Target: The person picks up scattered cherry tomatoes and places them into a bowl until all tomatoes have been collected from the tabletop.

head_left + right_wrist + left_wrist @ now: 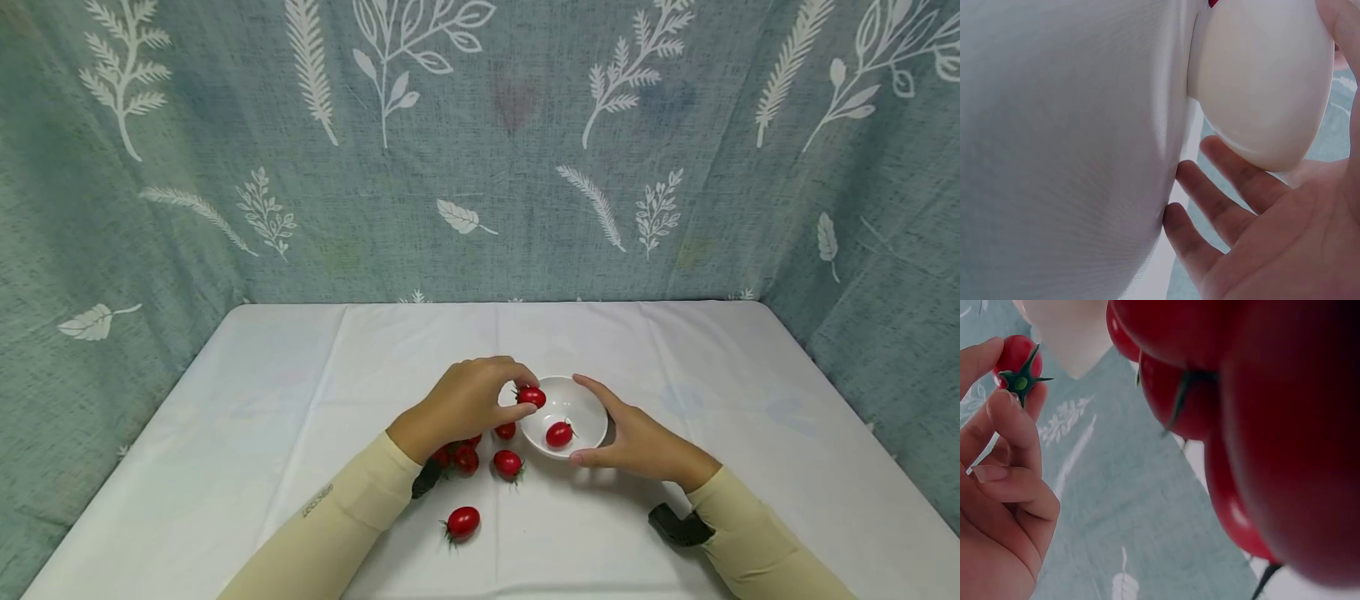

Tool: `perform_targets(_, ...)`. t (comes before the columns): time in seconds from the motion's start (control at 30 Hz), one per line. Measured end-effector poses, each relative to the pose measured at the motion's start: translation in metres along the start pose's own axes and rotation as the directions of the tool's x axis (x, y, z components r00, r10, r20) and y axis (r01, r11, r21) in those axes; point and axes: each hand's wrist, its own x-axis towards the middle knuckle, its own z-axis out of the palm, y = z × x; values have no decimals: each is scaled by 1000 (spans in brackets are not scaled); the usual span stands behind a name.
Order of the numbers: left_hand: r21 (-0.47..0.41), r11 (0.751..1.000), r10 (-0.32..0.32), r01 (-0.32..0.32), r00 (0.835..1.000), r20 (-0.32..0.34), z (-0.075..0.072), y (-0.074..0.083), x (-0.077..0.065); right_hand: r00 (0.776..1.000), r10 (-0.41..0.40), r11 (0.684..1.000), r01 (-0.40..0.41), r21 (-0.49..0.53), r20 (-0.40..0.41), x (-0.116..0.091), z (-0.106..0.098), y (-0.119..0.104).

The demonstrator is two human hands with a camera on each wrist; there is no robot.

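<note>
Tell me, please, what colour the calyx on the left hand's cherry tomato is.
The calyx is green, paler at its centre; best in the left wrist view.

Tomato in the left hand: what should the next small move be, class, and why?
Probably lower the held tomato into the white bowl and release it: the left hand pinches it near the bowl's rim, another tomato lies inside, and the right hand holds the bowl.

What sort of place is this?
It looks like a curtained booth, perhaps set up for recording: leafy curtains hang behind and along both sides of a white-covered table, which holds a bowl and tomatoes.
</note>
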Motion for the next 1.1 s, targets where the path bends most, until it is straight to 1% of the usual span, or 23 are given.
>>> perform_targets(0.2, 9, 1000, 28, -29, 999, 26, 7, 3, 7, 1000, 11, 1000, -11, 2, 12, 0, -1, 1)
perform_targets(0.37, 20, 999, 31, -32, 998, 49, 13, 4, 12, 1000, 15, 1000, -15, 2, 15, 0, -1, 1)
perform_targets(0.7, -3, 1000, 3, -3, 993, 121, 22, 3, 22, 999, 33, 999, -33, 7, 24, 0, -1, -1)
perform_targets(0.93, 20, 1000, -12, 10, 991, 136, 27, 5, 25, 999, 25, 1000, -26, 9, 28, 0, -1, 0)
perform_targets(1.1, 26, 999, -23, 19, 988, 153, 27, 8, 27, 1000, 16, 1000, -16, 6, 24, 0, -1, 1)
